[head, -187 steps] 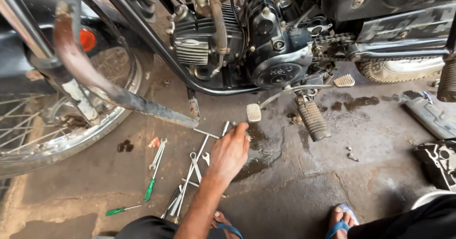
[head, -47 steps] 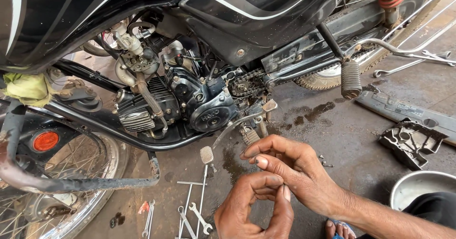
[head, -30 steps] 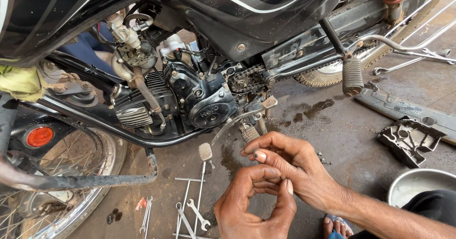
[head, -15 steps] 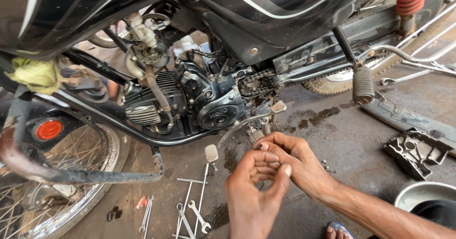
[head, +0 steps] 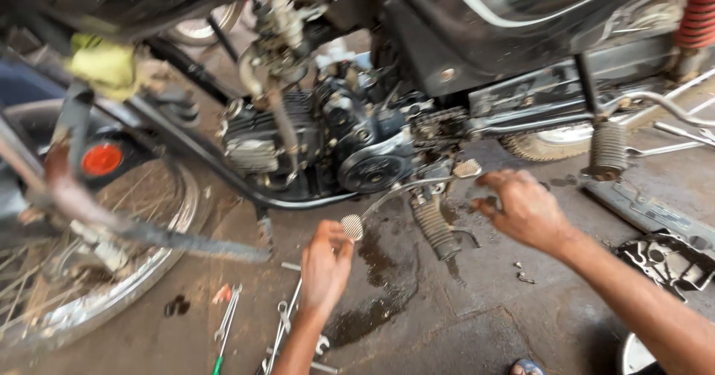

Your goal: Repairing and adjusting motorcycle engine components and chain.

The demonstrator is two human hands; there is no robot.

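R hand (head: pixel 525 210) fingers loosely curled, holding nothing visible, near gear lever (head: pixel 417 185); L hand (head: pixel 325 265) pinched shut, contents unclear. Steady lever w/ R first.

head cam, looking down, close on engine (head: pixel 357 151)

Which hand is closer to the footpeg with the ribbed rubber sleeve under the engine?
Right. The right hand is just beside the ribbed footpeg, slightly above. The left hand sits farther off on its other side, by the gear lever pad.
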